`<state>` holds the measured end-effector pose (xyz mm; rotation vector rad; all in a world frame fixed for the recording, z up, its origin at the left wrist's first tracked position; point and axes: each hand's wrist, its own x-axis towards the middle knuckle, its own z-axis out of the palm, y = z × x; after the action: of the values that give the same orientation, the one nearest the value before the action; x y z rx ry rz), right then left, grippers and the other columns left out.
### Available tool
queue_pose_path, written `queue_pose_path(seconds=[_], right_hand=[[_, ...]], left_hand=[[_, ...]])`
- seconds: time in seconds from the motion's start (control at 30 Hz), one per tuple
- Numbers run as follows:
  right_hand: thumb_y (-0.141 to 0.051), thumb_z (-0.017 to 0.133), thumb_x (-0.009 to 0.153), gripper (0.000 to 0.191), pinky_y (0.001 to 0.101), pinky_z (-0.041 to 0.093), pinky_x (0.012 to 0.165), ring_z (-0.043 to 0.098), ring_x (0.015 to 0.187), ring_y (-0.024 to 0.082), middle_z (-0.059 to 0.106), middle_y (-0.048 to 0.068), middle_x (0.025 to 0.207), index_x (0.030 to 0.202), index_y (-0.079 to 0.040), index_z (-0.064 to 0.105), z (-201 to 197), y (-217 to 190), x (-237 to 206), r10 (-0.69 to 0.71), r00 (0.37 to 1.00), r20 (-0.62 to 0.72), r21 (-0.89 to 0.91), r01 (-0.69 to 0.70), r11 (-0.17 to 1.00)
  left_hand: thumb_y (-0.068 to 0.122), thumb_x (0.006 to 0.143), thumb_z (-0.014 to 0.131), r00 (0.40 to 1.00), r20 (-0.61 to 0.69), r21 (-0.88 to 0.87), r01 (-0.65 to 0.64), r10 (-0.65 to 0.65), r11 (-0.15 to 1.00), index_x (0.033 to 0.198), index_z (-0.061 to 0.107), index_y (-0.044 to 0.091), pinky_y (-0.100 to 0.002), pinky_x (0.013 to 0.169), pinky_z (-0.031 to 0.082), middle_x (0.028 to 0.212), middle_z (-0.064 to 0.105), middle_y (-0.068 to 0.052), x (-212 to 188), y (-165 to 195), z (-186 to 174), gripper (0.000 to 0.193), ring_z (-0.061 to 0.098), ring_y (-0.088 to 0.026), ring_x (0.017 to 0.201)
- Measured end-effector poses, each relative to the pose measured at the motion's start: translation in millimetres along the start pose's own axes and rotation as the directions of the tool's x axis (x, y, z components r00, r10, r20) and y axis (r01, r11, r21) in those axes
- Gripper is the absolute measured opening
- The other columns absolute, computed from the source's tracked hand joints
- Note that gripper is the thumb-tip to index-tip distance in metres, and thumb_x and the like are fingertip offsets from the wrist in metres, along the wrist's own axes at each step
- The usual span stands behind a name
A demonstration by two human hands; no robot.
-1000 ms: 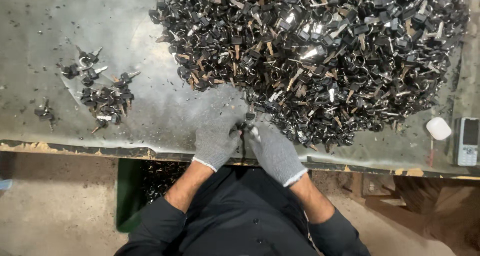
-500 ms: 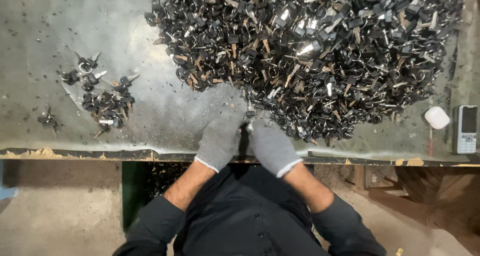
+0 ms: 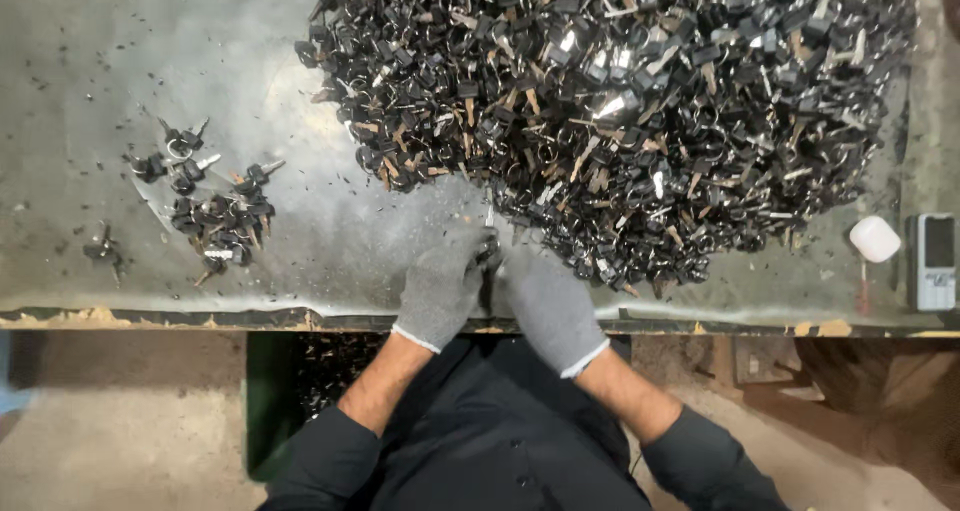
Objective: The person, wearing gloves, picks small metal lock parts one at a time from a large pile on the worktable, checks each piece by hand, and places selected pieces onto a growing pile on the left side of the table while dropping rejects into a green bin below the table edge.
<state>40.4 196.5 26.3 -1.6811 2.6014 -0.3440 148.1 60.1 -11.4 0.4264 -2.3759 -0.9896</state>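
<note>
Both my hands wear grey knit gloves and meet at the table's near edge. My left hand point(image 3: 440, 286) and my right hand point(image 3: 548, 306) pinch one small black-headed key point(image 3: 489, 246) between their fingertips, its metal blade pointing away from me. Right behind the hands lies a very large heap of black-headed keys and rings point(image 3: 620, 111), spread over the right half of the grey table point(image 3: 120, 61). A small separate group of keys point(image 3: 215, 216) lies to the left of my hands.
A white oval case point(image 3: 875, 239) and a small grey phone-like device point(image 3: 935, 261) lie at the table's right end. A few stray keys point(image 3: 105, 251) sit at the far left. A green bin point(image 3: 275, 391) holding dark pieces stands under the table edge.
My hands have stayed together at the near edge on the key; the view has shifted slightly, and the key's blade now points up between the fingertips.
</note>
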Motion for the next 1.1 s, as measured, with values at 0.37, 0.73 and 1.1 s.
queue_pose_path(seconds=[0.37,0.73,1.1], right_hand=[[-0.030,0.062,0.099,0.035,0.0490,0.058,0.067,0.071,0.079,0.038,0.070,0.021,0.082,0.111,0.002,0.055,1.0,15.8,12.8,0.099,0.914,0.393,0.259,-0.214,0.942],[-0.018,0.057,0.102,0.022,0.0468,0.060,0.063,0.074,0.082,0.035,0.068,0.018,0.096,0.115,0.000,0.055,11.1,2.7,-5.6,0.123,0.953,0.276,0.080,-0.151,0.985],[-0.022,0.060,0.095,0.031,0.0496,0.058,0.075,0.072,0.084,0.038,0.069,0.023,0.096,0.114,0.002,0.058,-18.0,-0.1,2.5,0.022,0.871,0.490,0.321,-0.204,0.925]], left_hand=[[0.005,0.077,0.071,0.999,-0.053,0.304,0.011,0.006,0.953,0.104,0.072,0.011,-0.048,0.060,0.050,0.077,0.064,-0.011,-8.5,15.7,-0.9,0.027,0.062,-0.034,0.066],[0.011,0.079,0.074,0.999,-0.022,0.326,-0.018,0.027,0.945,0.078,0.062,0.011,-0.049,0.061,0.047,0.071,0.059,-0.010,-20.5,3.8,12.2,0.012,0.060,-0.034,0.064],[0.001,0.077,0.058,0.988,0.044,0.116,-0.153,0.149,0.981,0.108,0.072,0.002,-0.042,0.078,0.054,0.110,0.070,-0.016,34.8,27.9,-43.3,0.034,0.065,-0.033,0.092]])
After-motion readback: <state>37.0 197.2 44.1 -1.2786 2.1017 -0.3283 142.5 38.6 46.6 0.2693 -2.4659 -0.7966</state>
